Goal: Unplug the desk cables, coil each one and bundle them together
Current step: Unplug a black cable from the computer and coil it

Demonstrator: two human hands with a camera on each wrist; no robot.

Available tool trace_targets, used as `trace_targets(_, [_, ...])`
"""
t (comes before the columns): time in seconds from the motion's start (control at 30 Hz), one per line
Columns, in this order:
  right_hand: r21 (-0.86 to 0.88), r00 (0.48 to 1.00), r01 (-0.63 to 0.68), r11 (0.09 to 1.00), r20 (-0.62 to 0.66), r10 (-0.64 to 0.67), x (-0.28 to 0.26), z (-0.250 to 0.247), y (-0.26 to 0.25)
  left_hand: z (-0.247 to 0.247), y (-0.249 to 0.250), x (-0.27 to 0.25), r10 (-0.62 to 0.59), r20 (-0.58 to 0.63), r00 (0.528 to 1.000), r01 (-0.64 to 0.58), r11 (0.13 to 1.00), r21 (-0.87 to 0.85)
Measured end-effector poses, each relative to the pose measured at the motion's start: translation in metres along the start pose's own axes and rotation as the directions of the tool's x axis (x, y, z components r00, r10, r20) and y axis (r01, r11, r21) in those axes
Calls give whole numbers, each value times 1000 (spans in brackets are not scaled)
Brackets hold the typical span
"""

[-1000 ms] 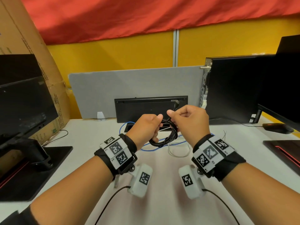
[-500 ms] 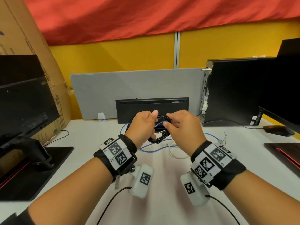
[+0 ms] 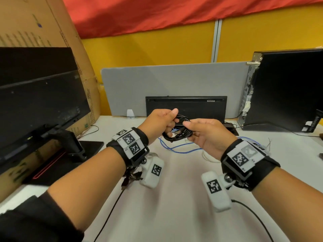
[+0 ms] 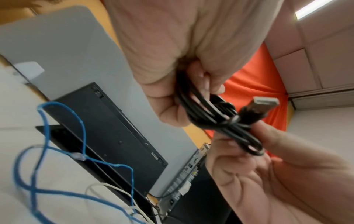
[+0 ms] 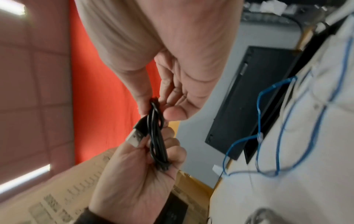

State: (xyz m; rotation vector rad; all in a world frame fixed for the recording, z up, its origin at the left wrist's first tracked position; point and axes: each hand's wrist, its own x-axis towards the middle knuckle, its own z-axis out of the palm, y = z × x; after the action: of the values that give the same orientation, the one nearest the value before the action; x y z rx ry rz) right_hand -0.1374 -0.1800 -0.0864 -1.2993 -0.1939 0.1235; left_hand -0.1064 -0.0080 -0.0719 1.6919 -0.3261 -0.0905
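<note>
Progress approx. one of three: black cable (image 3: 178, 133) unplugged and coiled, USB plug (image 4: 265, 104) free. Blue cable (image 3: 181, 148) and white cable (image 3: 209, 157) lie loose on desk (image 3: 174, 198), uncoiled; no bundling yet. Left hand (image 3: 161, 122) grips coil's left side, fingers curled round strands. Right hand (image 3: 208, 135) pinches right side. Coil held between both hands, above desk.

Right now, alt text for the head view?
Two hands, left hand and right hand, hold a coiled black cable above a white desk. A blue cable lies loose beneath, before an upturned black keyboard.
</note>
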Motion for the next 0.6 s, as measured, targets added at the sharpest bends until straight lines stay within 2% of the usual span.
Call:
trace_targets(0.07, [-9,999,-37,999,-17,37,4,4,6,-14,-3,-5,-64,11,998,64,998,4])
trace_targets(0.17, [-107,991,-82,991,-114,70,13,11,17,-34,-14,-16,-124,-19,992,125,990,69])
trace_targets(0.3, [-254,978,-170,952,-165,130,25,19,42,-50,-32,-22,-163,-70,984,176,942,286])
trace_targets(0.43, [-349,943,-327,878,-182,279,38,26,69,-52,-48,-17,-216,-116,969,244,810,533])
trace_targets(0.6, [-543,864,-496,678,-231,447,47,27,87,-47,-60,-7,-286,-97,953,259,609,749])
